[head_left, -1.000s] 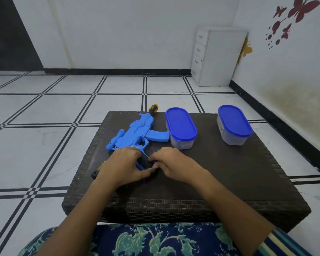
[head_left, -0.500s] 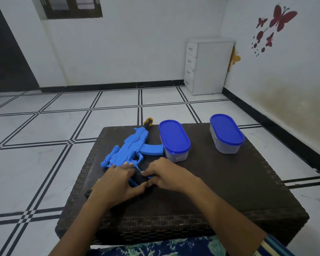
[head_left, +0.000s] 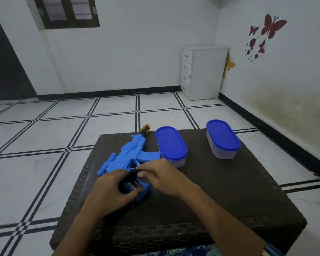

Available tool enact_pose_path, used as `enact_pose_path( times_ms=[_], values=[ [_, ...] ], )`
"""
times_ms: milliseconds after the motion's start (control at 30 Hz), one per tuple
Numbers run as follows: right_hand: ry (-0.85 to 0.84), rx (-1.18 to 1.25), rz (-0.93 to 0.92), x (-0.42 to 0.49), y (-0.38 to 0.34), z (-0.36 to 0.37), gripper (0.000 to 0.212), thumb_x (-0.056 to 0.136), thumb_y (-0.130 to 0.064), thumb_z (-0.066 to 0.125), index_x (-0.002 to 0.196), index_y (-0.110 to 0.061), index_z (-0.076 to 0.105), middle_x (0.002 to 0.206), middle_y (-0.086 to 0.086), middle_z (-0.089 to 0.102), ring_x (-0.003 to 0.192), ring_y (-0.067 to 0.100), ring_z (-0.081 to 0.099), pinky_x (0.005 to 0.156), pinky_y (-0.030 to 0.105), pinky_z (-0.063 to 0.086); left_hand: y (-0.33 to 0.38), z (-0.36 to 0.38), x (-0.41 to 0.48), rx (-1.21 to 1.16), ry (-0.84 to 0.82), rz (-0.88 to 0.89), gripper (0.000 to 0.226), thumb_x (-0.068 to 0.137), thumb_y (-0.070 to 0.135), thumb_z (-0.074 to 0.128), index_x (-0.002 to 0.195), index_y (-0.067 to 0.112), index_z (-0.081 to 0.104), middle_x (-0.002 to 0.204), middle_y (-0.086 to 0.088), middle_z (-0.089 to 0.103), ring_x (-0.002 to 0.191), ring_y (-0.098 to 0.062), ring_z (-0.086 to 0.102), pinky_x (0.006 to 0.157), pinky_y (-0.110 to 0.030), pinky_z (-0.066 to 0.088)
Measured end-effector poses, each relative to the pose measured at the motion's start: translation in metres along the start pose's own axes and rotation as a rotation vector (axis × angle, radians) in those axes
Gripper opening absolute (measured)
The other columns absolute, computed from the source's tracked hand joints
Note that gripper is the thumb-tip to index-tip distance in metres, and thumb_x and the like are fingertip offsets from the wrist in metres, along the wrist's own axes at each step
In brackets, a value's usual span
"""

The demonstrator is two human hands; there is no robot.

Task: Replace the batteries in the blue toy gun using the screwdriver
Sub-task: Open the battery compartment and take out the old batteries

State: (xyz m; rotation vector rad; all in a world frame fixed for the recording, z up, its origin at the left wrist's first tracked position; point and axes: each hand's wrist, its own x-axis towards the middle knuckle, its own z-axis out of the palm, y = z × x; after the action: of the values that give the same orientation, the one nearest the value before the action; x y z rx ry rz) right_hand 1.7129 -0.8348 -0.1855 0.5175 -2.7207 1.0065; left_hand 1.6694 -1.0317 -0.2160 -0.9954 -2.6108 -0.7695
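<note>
Two hands on the blue toy gun (head_left: 127, 158), which lies on the dark worktop (head_left: 220, 191).
My left hand (head_left: 109, 193) curls around its grip end, and my right hand (head_left: 161, 175) pinches a small dark piece over the open compartment; the screwdriver (head_left: 145, 128) lies beyond the muzzle.

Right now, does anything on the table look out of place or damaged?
Nothing damaged. The blue toy gun has its grip compartment open between both hands, and the screwdriver pokes past the table's far edge.
</note>
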Motion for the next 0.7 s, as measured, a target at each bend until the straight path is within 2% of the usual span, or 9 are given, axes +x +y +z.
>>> enact_pose_path(
  times_ms=[67,167,233,300,333,433,567,700],
  values=[
    [0.092,0.063,0.078,0.000,-0.002,-0.008,0.020,0.097,-0.022,0.057,0.095,-0.006,0.070,0.078,0.008,0.068,0.069,0.020,0.059,0.066,0.039,0.050,-0.001,0.000,0.001,0.020,-0.005,-0.015,0.038,0.067,0.065,0.065,0.090,0.034,0.062,0.083,0.018,0.063,0.074,0.001,0.057,0.063,-0.015,0.043],
    [0.210,0.101,0.347,0.001,0.005,-0.023,0.034,0.092,-0.026,0.059,0.073,0.002,0.061,0.069,0.020,0.064,0.059,0.029,0.054,0.061,0.041,0.050,-0.001,-0.001,0.004,0.041,-0.088,-0.016,0.058,0.065,0.072,0.063,0.105,0.030,0.066,0.107,0.018,0.061,0.097,-0.002,0.057,0.078,-0.011,0.040],
    [0.309,0.244,0.589,0.000,0.017,-0.031,0.033,0.086,-0.020,0.058,0.064,0.004,0.056,0.057,0.016,0.060,0.049,0.021,0.048,0.056,0.041,0.047,-0.003,-0.003,0.005,0.079,-0.195,-0.016,0.074,0.061,0.085,0.056,0.117,0.037,0.062,0.126,0.022,0.053,0.116,-0.003,0.048,0.095,-0.025,0.041],
    [0.324,0.345,0.795,-0.003,0.025,-0.035,0.027,0.084,-0.017,0.058,0.070,0.006,0.066,0.053,0.007,0.061,0.043,0.015,0.050,0.057,0.035,0.046,-0.005,-0.004,0.004,0.174,-0.338,-0.023,0.085,0.058,0.094,0.044,0.129,0.048,0.049,0.143,0.030,0.034,0.130,-0.007,0.033,0.107,-0.040,0.031],
    [0.307,0.350,0.846,-0.005,0.026,-0.034,0.026,0.084,-0.017,0.059,0.074,0.005,0.068,0.054,0.005,0.063,0.041,0.013,0.051,0.058,0.035,0.047,-0.004,-0.004,0.004,0.205,-0.382,-0.025,0.085,0.059,0.095,0.040,0.132,0.052,0.044,0.145,0.035,0.027,0.133,-0.008,0.028,0.109,-0.043,0.027],
    [0.266,0.288,0.878,-0.009,0.026,-0.022,0.033,0.090,-0.024,0.058,0.083,0.007,0.068,0.059,0.004,0.065,0.046,0.014,0.056,0.061,0.036,0.054,-0.004,-0.005,0.008,0.205,-0.429,-0.047,0.086,0.057,0.095,0.037,0.132,0.054,0.042,0.143,0.038,0.029,0.131,-0.007,0.024,0.108,-0.043,0.023],
    [0.169,0.193,0.856,-0.010,0.018,-0.016,0.032,0.089,-0.019,0.051,0.081,0.004,0.071,0.039,-0.004,0.057,0.047,0.014,0.054,0.072,0.037,0.057,-0.005,-0.005,0.010,0.187,-0.432,-0.047,0.087,0.055,0.095,0.041,0.130,0.053,0.044,0.140,0.034,0.039,0.128,-0.008,0.026,0.107,-0.043,0.024],
    [0.172,0.122,0.874,-0.014,0.018,-0.015,0.035,0.090,-0.023,0.047,0.087,0.003,0.070,0.058,0.002,0.066,0.055,0.016,0.062,0.073,0.036,0.057,-0.006,-0.006,0.010,0.185,-0.437,-0.056,0.089,0.055,0.095,0.041,0.132,0.051,0.044,0.140,0.033,0.039,0.128,-0.007,0.025,0.108,-0.044,0.024]
  ],
)
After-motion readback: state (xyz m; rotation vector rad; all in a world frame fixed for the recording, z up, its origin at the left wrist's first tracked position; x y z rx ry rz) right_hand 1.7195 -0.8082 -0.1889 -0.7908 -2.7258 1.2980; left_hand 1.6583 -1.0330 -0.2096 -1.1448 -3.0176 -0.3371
